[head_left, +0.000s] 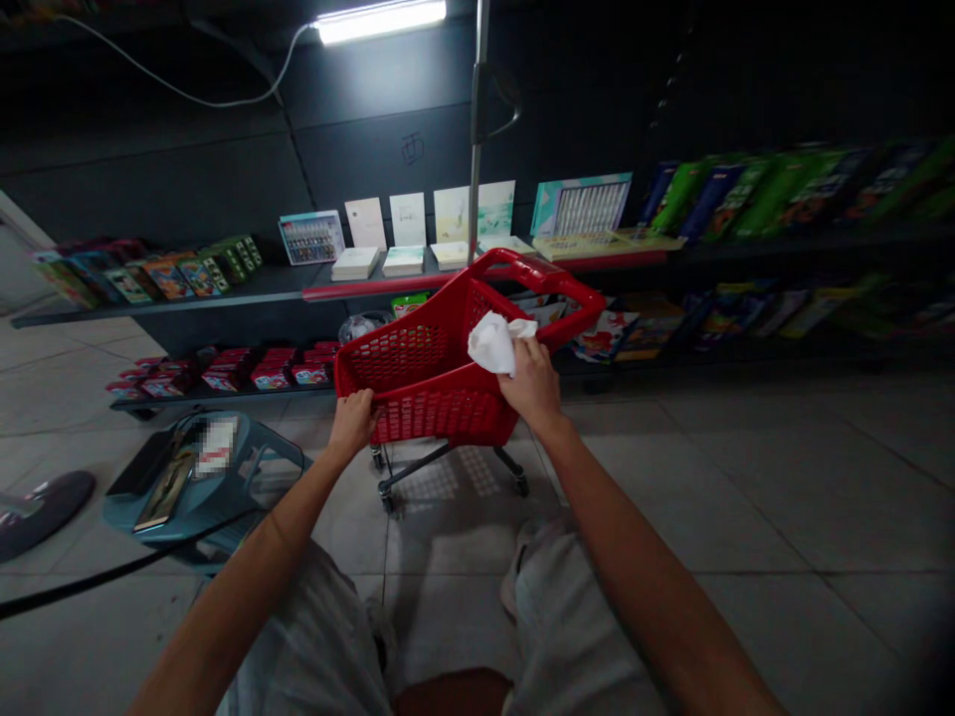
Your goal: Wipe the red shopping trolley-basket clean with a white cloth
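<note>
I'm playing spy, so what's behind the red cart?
Behind the red cart are an upper shelf with books and a lower shelf with colourful packets towards the right. The cart covers part of the lower shelf, so whatever is there can't be seen.

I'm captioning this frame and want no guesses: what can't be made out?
Head view:
- Rim of red cart: left hand covers part
- Gripped part of white cloth: inside right hand
- Detail of white item on stool: pixelated
- Top of pole: cut off by upper edge
- Print on green bags: blurred
</note>
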A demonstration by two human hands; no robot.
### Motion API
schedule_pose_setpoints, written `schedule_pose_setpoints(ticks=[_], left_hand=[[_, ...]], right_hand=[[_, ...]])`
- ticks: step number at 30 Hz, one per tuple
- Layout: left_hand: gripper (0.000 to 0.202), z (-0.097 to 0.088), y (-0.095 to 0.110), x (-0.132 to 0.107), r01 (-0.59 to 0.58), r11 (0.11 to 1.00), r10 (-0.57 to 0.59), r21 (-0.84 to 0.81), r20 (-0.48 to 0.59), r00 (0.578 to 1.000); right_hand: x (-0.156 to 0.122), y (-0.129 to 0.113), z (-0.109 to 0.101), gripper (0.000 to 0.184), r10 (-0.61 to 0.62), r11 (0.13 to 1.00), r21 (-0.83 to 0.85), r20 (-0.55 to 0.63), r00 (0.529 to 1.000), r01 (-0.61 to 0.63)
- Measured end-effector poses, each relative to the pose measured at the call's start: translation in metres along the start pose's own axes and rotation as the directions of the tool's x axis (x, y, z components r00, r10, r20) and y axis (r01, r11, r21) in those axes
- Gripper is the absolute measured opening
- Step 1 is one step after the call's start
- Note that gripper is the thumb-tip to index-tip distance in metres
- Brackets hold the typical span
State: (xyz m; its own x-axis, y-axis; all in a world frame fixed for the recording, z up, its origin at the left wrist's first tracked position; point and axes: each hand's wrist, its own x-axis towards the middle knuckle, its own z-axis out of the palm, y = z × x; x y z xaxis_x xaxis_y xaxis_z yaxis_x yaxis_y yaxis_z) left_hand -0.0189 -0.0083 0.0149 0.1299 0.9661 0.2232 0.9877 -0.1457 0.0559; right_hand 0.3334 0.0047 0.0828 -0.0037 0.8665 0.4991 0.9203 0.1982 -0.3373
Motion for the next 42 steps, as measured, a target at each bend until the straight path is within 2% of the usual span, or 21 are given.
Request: schedule_pose_setpoints(ticks=[4,10,16,21,27,30,32,37,42], left_hand=[[0.017,-0.001,0.001,0.005,0.011,1.000,-0.011,-0.003,0.001,1.000],[0.016,0.001,-0.009,0.010,-0.022,0.999,0.022,-0.035,-0.009,1.000],[0.020,0.002,-0.016,0.012,-0.029,0.998,0.031,0.057,-0.029,0.999],[0.020,0.002,-0.025,0.013,-0.008,0.995,0.013,0.102,-0.048,0.999],[0.036,0.011,-0.025,0.011,0.085,0.995,-0.078,0.042,-0.142,0.987],[0.043,0.019,-0.018,0.008,0.203,0.979,-0.199,-0.004,-0.227,0.953],[0.045,0.023,-0.014,0.008,0.256,0.965,-0.263,-0.057,-0.239,0.935],[0.051,0.029,-0.014,0.010,0.284,0.936,-0.327,-0.207,-0.219,0.919],[0.053,0.035,-0.016,0.011,0.271,0.944,-0.315,-0.187,-0.277,0.908]], right_hand=[[0.003,-0.003,0.008,0.052,0.000,0.999,0.052,0.033,0.999,-0.002],[0.006,-0.010,0.012,0.058,0.018,0.998,0.066,-0.052,0.998,-0.015],[0.011,-0.012,0.018,0.053,-0.025,0.997,0.074,-0.067,0.997,0.030],[0.009,-0.019,0.029,0.056,-0.027,0.994,0.106,-0.095,0.995,0.037],[-0.007,-0.034,0.048,0.054,-0.097,0.988,0.127,0.027,0.995,0.093],[-0.011,-0.036,0.059,0.044,-0.137,0.986,0.110,0.092,0.986,0.127],[-0.012,-0.036,0.064,0.039,-0.135,0.988,0.085,0.115,0.984,0.126],[-0.010,-0.036,0.068,0.039,-0.142,0.990,0.030,0.141,0.980,0.139],[-0.017,-0.018,0.067,0.050,-0.062,0.997,-0.023,0.269,0.961,0.070]])
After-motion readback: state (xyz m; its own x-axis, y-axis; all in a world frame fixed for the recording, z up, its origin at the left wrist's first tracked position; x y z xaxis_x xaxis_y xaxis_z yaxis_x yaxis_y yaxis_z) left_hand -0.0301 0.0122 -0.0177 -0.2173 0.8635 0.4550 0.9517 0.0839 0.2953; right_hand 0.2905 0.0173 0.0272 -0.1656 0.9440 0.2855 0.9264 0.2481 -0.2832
